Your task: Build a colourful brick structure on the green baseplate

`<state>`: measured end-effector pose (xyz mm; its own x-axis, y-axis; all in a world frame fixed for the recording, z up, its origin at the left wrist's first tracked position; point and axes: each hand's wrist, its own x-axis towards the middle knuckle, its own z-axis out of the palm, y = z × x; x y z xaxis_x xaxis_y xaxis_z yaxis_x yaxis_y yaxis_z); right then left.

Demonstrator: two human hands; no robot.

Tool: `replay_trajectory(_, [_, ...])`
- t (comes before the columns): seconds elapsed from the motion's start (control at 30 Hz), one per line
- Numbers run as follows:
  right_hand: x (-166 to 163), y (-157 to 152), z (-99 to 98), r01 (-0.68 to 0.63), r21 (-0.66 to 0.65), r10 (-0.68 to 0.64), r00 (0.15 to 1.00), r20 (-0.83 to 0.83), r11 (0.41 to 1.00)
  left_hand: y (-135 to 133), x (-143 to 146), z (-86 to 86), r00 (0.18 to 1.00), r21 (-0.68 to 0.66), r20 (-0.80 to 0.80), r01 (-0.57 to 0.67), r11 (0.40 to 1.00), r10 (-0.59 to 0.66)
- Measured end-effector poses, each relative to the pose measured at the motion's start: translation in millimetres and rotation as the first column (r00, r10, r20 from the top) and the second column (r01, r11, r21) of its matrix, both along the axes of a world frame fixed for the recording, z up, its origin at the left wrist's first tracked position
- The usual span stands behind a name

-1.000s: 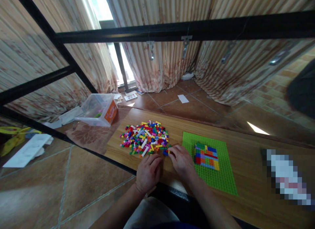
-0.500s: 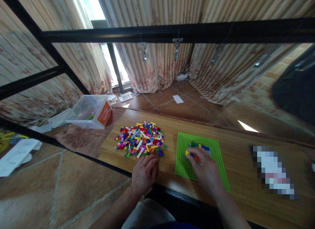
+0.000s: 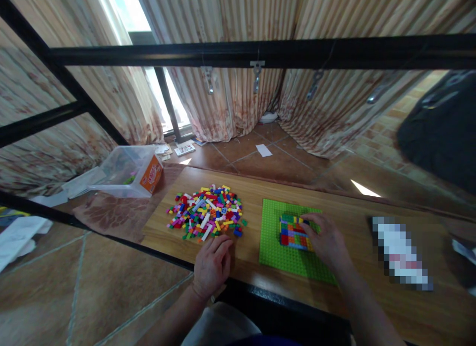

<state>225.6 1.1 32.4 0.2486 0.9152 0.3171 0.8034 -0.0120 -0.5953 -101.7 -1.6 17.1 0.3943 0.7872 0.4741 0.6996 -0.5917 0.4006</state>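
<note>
On the green baseplate [image 3: 271, 252] sits a low rectangle of many-coloured toy bricks [image 3: 292, 233]. My right hand [image 3: 327, 237] reaches over its right side. Thumb and forefinger are pinched at the back right corner on a small dark blue toy brick [image 3: 306, 222]; whether it touches the bricks below cannot be made out. My left hand [image 3: 212, 264] rests at the table's front edge with curled fingers, just in front of a heap of loose bricks [image 3: 208, 212]. Its palm and fingertips are hidden from view.
A clear plastic bin [image 3: 126, 172] with an orange label lies beyond the table's left end, a few pieces inside. To the right on the wooden table [image 3: 353, 247] is a blurred-out flat object [image 3: 401, 254]. A black metal bar [image 3: 238, 54] crosses in front of the curtains.
My right hand has moved from the left side of the brick rectangle to its back right corner, uncovering most of it. My left hand stays put. The view has shifted slightly.
</note>
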Motion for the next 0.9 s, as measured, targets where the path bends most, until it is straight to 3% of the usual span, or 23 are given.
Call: replay_trajectory(0.9, [10.6, 19.3, 12.9, -0.167, -0.271, 0.127, 0.979, -0.157, 0.948, -0.8, 0.8, 2.3, 1.000, -0.020, -0.019, -0.001, 1.000, 0.000])
